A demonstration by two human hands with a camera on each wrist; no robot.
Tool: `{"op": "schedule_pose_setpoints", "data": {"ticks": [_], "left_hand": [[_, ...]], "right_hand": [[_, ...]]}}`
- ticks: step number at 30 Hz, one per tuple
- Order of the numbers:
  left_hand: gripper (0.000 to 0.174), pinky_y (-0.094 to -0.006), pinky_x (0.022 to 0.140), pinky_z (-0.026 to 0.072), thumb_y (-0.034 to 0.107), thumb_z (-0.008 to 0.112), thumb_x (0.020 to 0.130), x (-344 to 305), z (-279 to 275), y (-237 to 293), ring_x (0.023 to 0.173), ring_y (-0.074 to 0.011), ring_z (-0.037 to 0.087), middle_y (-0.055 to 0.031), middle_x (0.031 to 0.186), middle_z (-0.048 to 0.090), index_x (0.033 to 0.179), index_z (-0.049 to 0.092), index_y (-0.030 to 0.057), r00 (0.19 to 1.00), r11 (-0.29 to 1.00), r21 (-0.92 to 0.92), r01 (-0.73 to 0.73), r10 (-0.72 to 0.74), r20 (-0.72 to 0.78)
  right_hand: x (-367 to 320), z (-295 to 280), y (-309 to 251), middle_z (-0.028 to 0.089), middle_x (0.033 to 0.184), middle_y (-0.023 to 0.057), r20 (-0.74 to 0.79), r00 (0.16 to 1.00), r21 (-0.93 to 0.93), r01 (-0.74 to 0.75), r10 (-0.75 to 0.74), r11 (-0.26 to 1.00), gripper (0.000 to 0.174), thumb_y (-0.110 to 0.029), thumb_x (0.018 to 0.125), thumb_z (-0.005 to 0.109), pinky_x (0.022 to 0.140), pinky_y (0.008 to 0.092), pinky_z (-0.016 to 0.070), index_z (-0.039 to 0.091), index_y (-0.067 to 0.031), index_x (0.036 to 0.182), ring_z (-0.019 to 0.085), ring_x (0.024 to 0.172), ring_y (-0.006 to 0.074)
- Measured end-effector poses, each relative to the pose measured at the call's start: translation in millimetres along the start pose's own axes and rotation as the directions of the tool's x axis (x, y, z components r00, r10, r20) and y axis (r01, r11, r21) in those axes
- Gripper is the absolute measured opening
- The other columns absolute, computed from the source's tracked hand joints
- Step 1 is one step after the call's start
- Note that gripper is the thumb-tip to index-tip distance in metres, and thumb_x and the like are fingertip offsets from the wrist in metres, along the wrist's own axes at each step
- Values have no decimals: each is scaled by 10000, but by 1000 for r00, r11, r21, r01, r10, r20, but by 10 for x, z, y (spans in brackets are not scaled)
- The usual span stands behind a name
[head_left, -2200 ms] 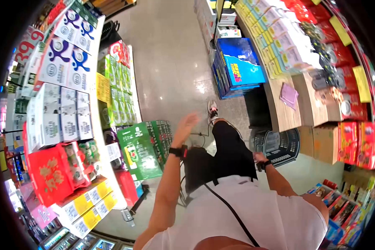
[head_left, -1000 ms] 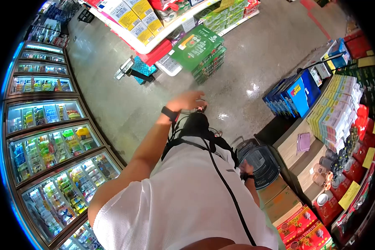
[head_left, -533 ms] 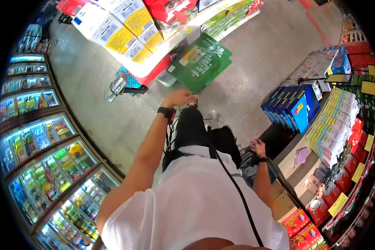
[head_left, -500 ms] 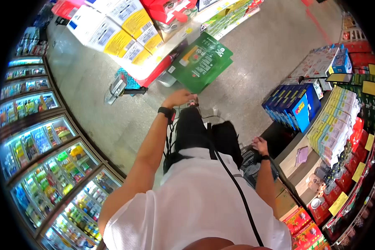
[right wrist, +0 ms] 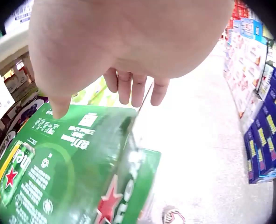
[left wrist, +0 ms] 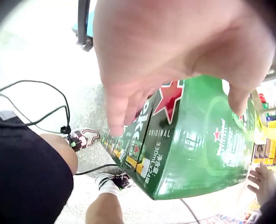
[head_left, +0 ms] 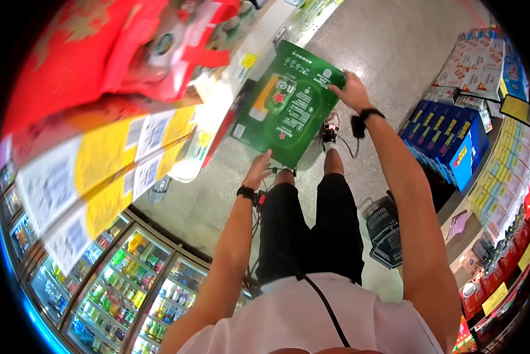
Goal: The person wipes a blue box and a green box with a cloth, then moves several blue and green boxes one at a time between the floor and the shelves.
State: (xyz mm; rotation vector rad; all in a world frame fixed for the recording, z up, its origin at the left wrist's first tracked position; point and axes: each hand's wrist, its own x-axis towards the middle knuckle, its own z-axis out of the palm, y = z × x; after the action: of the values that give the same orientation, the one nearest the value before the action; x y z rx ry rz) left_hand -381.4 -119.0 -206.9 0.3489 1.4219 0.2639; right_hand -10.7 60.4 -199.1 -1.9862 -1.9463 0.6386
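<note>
A green printed drinks carton stands on the floor beside the shelf, in front of the person's feet. By its near corner is the left hand; in the left wrist view that hand has its fingers alongside the carton's printed side and its thumb over the top face. At the opposite corner the right hand spreads its thumb over the top. The right wrist view shows this hand's fingers hanging past the edge, and another green box lower down. Firm contact cannot be told.
Red packs and yellow-white boxes crowd the shelf at left, with glass-door coolers behind. A dark basket sits on the floor near the right leg. Blue boxes and a stocked display line the right side.
The right hand has moved from beside the basket forward to the carton's far corner. The left hand has shifted slightly right and down in the head view; the view has moved nearer the shelf.
</note>
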Motion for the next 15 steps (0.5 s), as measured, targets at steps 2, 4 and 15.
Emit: {"op": "schedule_pose_setpoints", "data": {"ticks": [2, 4, 15], "left_hand": [[917, -467, 1073, 344, 645, 572, 856, 173, 94, -53, 1322, -291, 382, -147, 1463, 360, 1457, 279, 17, 999, 991, -126, -36, 40, 23], [862, -472, 1073, 337, 624, 553, 881, 339, 187, -45, 1308, -276, 393, -124, 1460, 376, 1462, 289, 44, 996, 962, -262, -75, 85, 27], [632, -430, 1027, 403, 503, 464, 972, 701, 445, -138, 1186, -284, 520, -123, 1328, 522, 1375, 408, 19, 921, 542, -746, -386, 271, -280]], "right_hand": [[497, 208, -56, 597, 1207, 247, 22, 1000, -28, 6, -6, 1000, 753, -556, 796, 680, 951, 431, 459, 548, 49, 1225, 569, 1129, 373], [922, 319, -92, 655, 1086, 234, 324, 938, 60, -152, 125, 987, 783, -613, 744, 696, 890, 414, 491, 610, 50, 1151, 628, 1025, 361], [1344, 434, 11, 657, 1131, 157, 745, 666, 335, -340, -27, 879, 884, -659, 718, 701, 929, 325, 466, 576, 23, 1266, 631, 1032, 252]]}}
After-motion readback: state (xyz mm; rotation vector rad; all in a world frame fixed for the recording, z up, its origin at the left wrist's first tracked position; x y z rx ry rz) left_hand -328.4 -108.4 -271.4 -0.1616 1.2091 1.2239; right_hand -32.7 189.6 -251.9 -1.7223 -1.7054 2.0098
